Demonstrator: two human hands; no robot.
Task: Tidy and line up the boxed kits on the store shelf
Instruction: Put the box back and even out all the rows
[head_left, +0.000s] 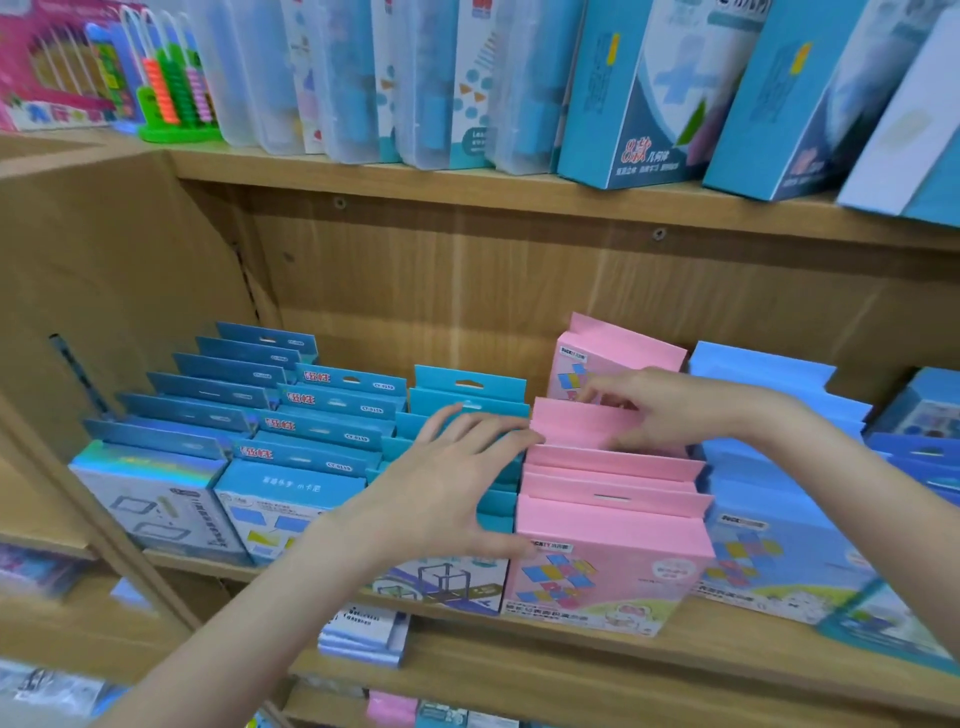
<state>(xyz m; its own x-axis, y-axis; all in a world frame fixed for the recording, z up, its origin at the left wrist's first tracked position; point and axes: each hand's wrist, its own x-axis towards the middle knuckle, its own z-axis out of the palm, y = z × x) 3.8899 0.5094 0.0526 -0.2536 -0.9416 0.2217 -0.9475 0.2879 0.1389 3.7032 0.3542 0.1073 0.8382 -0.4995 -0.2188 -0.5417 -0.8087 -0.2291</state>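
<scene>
Rows of boxed kits stand front to back on the wooden shelf (727, 639). A pink row (613, 540) runs down the middle, with a teal row (467, 387) to its left and a light blue row (769, 499) to its right. My left hand (457, 483) lies flat with straight fingers on the teal boxes, its fingertips and thumb against the left side of the pink row. My right hand (670, 410) reaches over the pink row and pinches the top flap of a pink box near the back. The rearmost pink box (618, 353) stands taller, leaning back.
Two more blue rows (218, 415) fill the left part of the shelf beside a wooden divider (104, 291). The shelf above holds tall blue and clear plastic boxes (649, 93) and a green abacus (171, 88). Further stock lies on the shelves below.
</scene>
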